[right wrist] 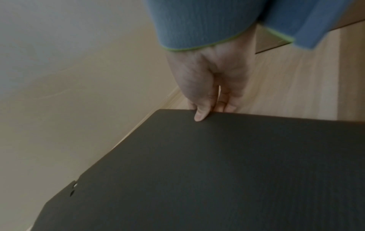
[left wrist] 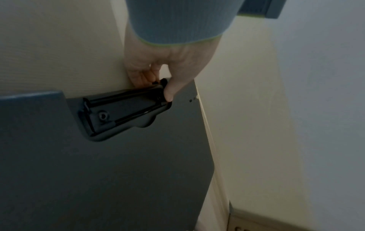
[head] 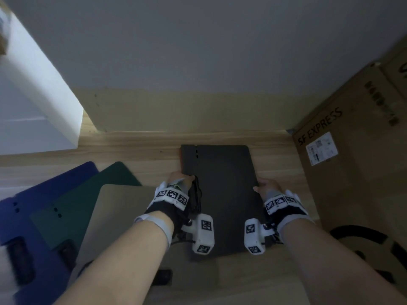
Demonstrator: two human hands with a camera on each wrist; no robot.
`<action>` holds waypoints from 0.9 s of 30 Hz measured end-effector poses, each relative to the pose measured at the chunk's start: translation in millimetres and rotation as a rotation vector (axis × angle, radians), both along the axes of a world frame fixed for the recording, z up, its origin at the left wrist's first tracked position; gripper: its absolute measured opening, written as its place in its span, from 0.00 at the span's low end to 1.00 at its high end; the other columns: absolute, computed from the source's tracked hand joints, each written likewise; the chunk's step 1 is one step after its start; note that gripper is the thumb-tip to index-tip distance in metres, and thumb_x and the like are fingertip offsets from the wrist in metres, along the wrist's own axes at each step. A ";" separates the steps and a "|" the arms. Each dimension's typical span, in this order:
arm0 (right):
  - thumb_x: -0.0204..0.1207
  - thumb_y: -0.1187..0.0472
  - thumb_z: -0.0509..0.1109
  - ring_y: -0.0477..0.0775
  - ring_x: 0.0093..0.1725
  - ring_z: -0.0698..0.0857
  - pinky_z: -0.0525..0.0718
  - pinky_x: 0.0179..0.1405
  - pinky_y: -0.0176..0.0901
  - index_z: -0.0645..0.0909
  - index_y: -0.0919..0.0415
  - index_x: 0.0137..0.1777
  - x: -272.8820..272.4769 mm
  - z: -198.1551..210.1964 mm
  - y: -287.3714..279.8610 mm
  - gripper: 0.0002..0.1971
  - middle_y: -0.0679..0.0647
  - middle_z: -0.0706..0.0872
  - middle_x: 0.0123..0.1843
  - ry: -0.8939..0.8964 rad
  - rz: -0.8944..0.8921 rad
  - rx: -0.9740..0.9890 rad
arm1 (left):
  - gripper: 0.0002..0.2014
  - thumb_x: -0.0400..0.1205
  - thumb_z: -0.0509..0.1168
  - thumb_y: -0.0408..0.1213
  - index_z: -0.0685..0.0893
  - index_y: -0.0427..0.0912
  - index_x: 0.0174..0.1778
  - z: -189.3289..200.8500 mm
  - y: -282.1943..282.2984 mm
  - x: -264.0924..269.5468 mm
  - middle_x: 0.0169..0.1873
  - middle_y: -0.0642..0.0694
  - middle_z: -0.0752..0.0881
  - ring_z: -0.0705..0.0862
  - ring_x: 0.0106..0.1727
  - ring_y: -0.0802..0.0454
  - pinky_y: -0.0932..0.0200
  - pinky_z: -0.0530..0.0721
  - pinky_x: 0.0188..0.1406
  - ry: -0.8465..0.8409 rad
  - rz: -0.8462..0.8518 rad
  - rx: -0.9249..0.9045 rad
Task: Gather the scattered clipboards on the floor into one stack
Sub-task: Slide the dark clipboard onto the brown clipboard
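A dark grey clipboard (head: 222, 186) is held between both hands above the wooden floor near the wall. My left hand (head: 179, 180) grips its left edge at the black metal clip (left wrist: 122, 109), thumb on top and fingers underneath. My right hand (head: 265, 187) pinches the opposite edge of the dark grey clipboard (right wrist: 217, 171), thumb on top. To the left, a blue clipboard (head: 41, 208), a dark green clipboard (head: 88, 199) and a tan clipboard (head: 116, 210) lie overlapping on the floor.
A cardboard box (head: 352, 155) marked SF EXPRESS stands at the right against the wall (head: 198, 51). A white door frame (head: 39, 95) is at the far left. A strip of wooden floor (head: 132, 150) shows between the clipboards and the wall.
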State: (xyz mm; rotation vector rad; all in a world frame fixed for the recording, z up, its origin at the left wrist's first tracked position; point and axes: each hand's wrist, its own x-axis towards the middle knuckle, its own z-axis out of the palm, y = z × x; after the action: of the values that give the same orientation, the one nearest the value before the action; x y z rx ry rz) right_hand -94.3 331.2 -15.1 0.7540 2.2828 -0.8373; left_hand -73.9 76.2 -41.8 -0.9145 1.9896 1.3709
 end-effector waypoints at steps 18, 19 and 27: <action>0.81 0.71 0.61 0.63 0.72 0.77 0.72 0.74 0.50 0.70 0.61 0.77 19.5 -3.2 -16.4 0.24 0.62 0.77 0.75 0.018 -0.012 -0.203 | 0.23 0.85 0.58 0.44 0.69 0.33 0.72 18.9 -1.1 14.1 0.69 0.33 0.80 0.78 0.69 0.33 0.41 0.75 0.68 0.189 0.039 -0.152; 0.81 0.71 0.61 0.63 0.72 0.77 0.72 0.73 0.50 0.69 0.63 0.77 21.5 -3.7 -20.5 0.24 0.62 0.77 0.75 0.027 -0.006 -0.194 | 0.23 0.85 0.58 0.44 0.69 0.32 0.72 18.8 -3.3 16.0 0.69 0.32 0.79 0.78 0.69 0.32 0.41 0.74 0.69 0.191 0.046 -0.154; 0.83 0.57 0.58 0.65 0.72 0.75 0.70 0.70 0.51 0.71 0.66 0.72 22.0 12.0 -38.5 0.20 0.65 0.76 0.73 0.025 -0.030 -0.114 | 0.22 0.85 0.60 0.39 0.70 0.28 0.71 18.5 -13.6 25.1 0.69 0.29 0.79 0.77 0.70 0.32 0.41 0.74 0.69 0.184 0.104 -0.114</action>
State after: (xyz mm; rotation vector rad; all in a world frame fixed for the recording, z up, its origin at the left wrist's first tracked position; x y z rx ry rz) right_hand -72.3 292.7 -3.1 0.7320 2.2291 -0.9866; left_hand -48.7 62.6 -23.3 -0.9865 2.2052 1.4567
